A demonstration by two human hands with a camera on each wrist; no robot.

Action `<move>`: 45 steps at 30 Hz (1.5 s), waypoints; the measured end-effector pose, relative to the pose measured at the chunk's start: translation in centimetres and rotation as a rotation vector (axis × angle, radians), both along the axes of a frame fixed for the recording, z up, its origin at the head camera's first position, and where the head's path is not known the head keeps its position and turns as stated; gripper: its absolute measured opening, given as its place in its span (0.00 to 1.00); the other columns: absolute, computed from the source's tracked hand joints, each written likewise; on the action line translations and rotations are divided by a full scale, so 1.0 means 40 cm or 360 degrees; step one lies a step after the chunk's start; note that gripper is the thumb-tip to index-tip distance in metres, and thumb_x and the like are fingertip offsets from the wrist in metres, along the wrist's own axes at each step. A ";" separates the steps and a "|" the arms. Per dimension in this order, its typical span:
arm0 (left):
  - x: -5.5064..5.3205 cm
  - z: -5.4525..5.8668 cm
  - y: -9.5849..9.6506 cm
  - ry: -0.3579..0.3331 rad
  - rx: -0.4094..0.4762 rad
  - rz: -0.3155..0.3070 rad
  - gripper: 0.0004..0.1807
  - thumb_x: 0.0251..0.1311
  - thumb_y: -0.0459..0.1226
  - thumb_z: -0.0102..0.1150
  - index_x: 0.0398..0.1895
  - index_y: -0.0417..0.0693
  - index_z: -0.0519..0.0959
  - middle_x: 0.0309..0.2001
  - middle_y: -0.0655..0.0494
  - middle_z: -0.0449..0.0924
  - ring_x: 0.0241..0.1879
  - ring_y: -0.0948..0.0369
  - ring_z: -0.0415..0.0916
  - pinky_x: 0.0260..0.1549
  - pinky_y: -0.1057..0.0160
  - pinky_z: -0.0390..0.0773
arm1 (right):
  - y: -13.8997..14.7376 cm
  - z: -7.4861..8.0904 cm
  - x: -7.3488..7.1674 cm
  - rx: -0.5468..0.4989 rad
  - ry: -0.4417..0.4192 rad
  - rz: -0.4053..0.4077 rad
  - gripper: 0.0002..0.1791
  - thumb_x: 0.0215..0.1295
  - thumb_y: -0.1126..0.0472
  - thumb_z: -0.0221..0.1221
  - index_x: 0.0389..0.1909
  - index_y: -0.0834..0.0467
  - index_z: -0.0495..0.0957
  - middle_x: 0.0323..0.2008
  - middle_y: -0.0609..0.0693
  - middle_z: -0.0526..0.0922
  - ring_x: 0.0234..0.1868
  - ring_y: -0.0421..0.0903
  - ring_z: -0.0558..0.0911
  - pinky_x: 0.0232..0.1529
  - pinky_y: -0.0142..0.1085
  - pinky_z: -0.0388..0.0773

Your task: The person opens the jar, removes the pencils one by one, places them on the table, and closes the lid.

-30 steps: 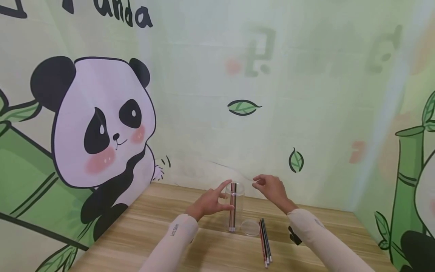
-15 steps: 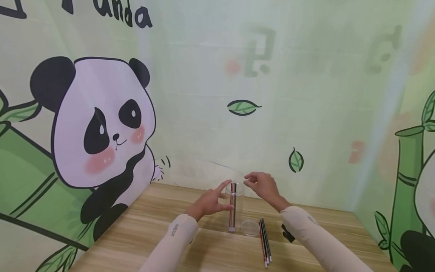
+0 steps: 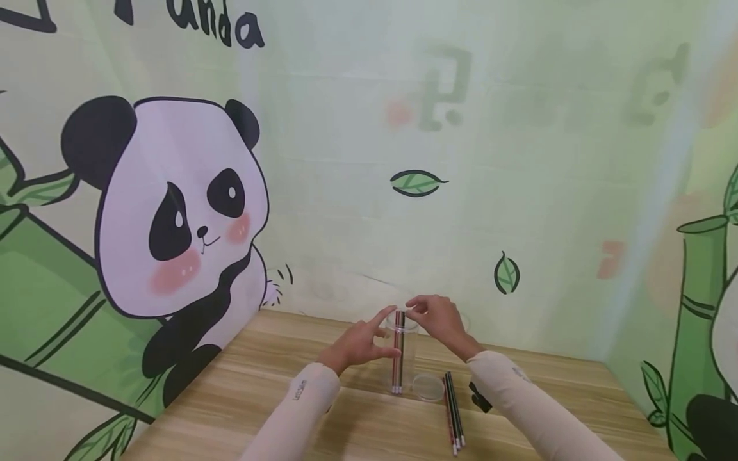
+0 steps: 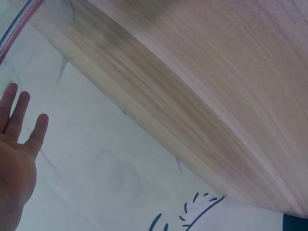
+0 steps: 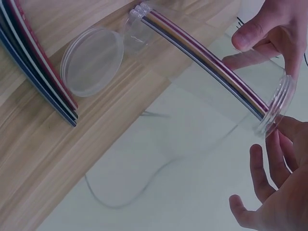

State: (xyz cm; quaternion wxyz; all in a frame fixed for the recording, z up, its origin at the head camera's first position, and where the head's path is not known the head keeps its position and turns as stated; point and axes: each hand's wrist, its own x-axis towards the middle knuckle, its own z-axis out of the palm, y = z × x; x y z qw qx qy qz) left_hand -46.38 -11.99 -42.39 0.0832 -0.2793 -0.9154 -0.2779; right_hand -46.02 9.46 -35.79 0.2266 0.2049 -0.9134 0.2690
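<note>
A clear cylindrical jar (image 3: 411, 358) stands upright on the table, with several pencils (image 3: 398, 362) inside, eraser ends down. My left hand (image 3: 356, 346) holds the jar from its left, thumb on the side and index finger up at the rim. Its palm and spread outer fingers show in the left wrist view. Across the jar's mouth, my right hand (image 3: 441, 318) has thumb and index finger right at the rim (image 5: 279, 103), beside the pencil tops; its other fingers (image 5: 260, 173) are spread loosely. I cannot tell whether the right fingertips pinch anything.
A round clear lid (image 3: 428, 387) lies flat on the wood-grain table (image 3: 369, 422) in front of the jar. Just right of it is a small bundle of dark and red pencils (image 3: 453, 410). Behind the table rises a panda-print backdrop (image 3: 346, 192).
My right hand has come leftward from beside the jar to its rim. The left hand keeps its place on the jar. The head view has shifted slightly.
</note>
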 end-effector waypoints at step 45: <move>0.007 0.002 -0.001 0.0009 0.0023 -0.0020 0.52 0.63 0.59 0.69 0.84 0.65 0.49 0.56 0.46 0.86 0.61 0.41 0.79 0.63 0.37 0.72 | -0.031 -0.031 -0.013 0.0041 -0.0012 -0.0022 0.04 0.65 0.58 0.72 0.38 0.51 0.88 0.35 0.52 0.92 0.38 0.51 0.91 0.36 0.44 0.85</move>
